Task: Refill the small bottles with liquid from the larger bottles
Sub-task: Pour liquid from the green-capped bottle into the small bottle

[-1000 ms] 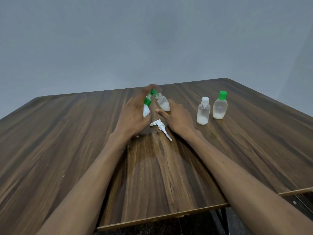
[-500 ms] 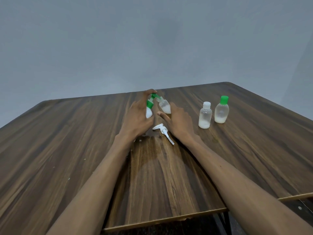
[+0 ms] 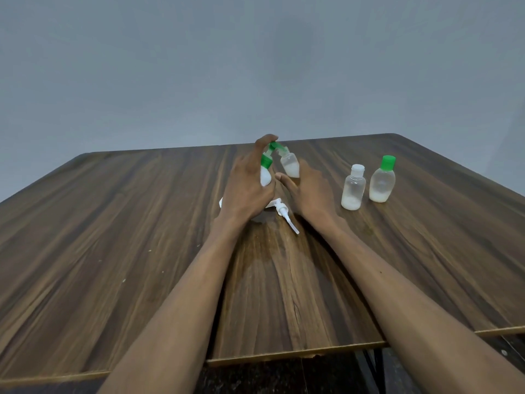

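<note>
Hands: left hand holds green-cap bottle; right hand holds tilted small bottle, necks touching.
Pump: on table, 6 o'clock of hands.
Other bottles: white-cap bottle, green-top bottle, 3 o'clock.

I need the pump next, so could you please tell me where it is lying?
In the head view the pump lies on the table at centre, between the left hand and right hand.

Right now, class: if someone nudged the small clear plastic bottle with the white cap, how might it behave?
The small clear plastic bottle with the white cap is probably light: only a shallow white layer sits at its bottom. Standing upright, tall and narrow, it would likely tip or slide easily on the smooth wooden table.
</note>
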